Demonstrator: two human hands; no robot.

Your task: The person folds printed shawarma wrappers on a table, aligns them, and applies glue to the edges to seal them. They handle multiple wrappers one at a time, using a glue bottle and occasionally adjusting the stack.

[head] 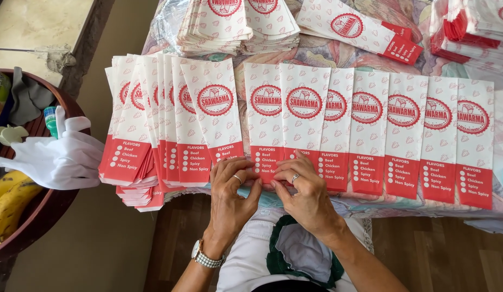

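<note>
A single head-worn view looks steeply down from above the person's lap, facing away from the body toward the far side of a table (316, 54). It sits close: the left hand (229, 189) and right hand (305, 189) fill the near centre. The frame reaches from a wooden bowl (51, 216) at the left edge to paper stacks (473, 27) at the far right.

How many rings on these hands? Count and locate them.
2. One ring on the left hand, a second ring on the right hand; curled fingers may hide others.
</note>
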